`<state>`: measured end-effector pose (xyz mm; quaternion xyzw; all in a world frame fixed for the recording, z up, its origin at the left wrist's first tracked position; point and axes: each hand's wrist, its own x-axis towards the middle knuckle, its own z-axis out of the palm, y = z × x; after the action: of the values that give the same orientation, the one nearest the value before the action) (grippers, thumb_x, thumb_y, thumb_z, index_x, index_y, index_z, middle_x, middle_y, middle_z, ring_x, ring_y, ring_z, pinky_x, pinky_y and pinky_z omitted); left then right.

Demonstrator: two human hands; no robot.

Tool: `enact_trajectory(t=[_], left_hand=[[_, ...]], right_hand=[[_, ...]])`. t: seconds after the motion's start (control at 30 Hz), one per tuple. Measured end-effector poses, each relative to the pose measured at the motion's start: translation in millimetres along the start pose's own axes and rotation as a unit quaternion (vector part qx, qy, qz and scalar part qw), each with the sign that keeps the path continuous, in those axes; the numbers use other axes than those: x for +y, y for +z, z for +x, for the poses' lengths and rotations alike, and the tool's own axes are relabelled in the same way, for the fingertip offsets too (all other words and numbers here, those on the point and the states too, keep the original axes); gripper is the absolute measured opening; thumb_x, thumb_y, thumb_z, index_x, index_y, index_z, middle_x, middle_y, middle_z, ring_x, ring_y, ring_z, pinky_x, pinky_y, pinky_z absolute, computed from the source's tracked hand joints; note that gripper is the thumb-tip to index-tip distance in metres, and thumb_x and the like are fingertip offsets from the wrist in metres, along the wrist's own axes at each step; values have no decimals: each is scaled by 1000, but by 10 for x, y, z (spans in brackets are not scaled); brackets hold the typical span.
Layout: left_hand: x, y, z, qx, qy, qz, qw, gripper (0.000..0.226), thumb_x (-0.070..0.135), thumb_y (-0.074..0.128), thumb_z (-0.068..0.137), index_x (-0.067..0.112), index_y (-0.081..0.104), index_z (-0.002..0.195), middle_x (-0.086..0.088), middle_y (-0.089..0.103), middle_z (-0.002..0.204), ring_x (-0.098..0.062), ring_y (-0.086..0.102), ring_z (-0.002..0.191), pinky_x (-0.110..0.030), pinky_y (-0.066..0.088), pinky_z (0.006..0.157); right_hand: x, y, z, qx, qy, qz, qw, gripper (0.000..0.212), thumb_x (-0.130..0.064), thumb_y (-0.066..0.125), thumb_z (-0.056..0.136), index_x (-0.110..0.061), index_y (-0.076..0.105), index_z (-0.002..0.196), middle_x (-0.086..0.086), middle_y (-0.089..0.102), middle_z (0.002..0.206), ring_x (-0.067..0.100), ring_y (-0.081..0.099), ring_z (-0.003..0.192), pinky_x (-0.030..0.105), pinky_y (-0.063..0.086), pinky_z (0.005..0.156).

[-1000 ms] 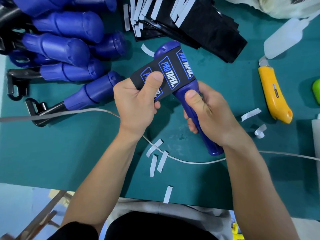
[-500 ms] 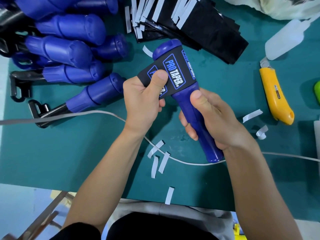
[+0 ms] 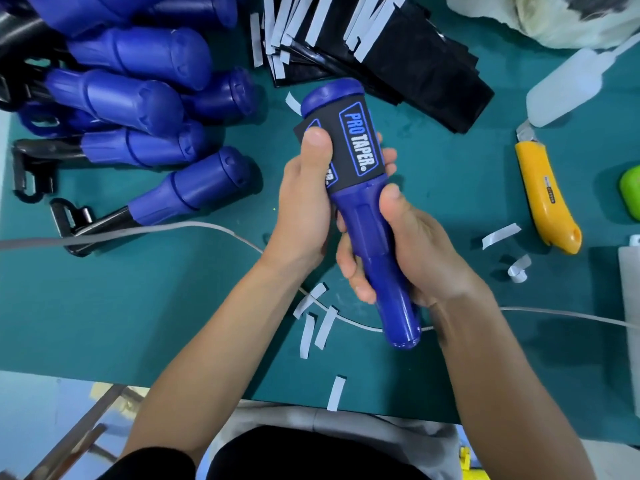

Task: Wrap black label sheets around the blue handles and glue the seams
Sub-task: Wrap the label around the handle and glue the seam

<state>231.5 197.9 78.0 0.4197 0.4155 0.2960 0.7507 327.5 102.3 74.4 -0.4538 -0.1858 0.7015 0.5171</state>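
Both hands are gripping above the middle of the green table [image 3: 138, 306]; the right hand [image 3: 419, 247] is curling round the near shaft of the blue handle [image 3: 360, 216]; the left hand [image 3: 304, 209] is pressing the black label sheet [image 3: 353, 147] onto its far end; any thumb slip is risking a skewed seam.

a yellow utility knife [image 3: 543, 199] lies well right of the grip on the teal mat [image 3: 138, 306], with a green object [image 3: 631, 194] farther right at the edge. a grey cable [image 3: 156, 232] crosses the mat behind the grip, and white paper strips [image 3: 323, 327] lie scattered just below it.
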Motion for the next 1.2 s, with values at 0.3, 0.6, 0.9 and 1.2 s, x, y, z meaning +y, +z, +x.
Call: enact_trajectory(t=[0.3, 0.6, 0.9, 1.2], left_hand=[[779, 303, 30, -32, 241, 246, 938, 25, 47, 70, 84, 37, 66, 61, 14, 52, 57, -1, 42, 59, -25, 37, 52], [484, 602, 195, -156, 331, 793, 488, 65, 74, 41, 96, 16, 53, 120, -8, 73, 99, -31, 41, 73, -35, 19, 70], [-176, 277, 232, -132, 362, 688, 615, 47, 64, 70, 85, 19, 73, 99, 0, 72, 79, -28, 65, 70, -36, 42, 70], [-302, -66, 38, -98, 279, 597, 746, 68, 29, 89, 75, 17, 66, 137, 4, 68, 137, -18, 65, 118, -26, 38, 97]], right_hand=[[-304, -399, -154, 238, -350, -216, 880, 22, -30, 58, 105, -10, 66, 110, 7, 71, 96, 21, 67, 84, 30, 53, 77], [-459, -846, -622, 343, -337, -511, 713, 48, -20, 68, 88, -19, 62, 135, -4, 55, 150, 26, 53, 138, 46, 46, 111], [-208, -715, -374, 235, -226, -590, 738, 47, 5, 80, 77, -21, 66, 114, -7, 67, 122, 19, 59, 119, 13, 39, 103], [-125, -692, -368, 274, -218, -545, 762, 44, 3, 79, 83, -23, 65, 117, -7, 66, 130, 11, 60, 123, 18, 45, 106]])
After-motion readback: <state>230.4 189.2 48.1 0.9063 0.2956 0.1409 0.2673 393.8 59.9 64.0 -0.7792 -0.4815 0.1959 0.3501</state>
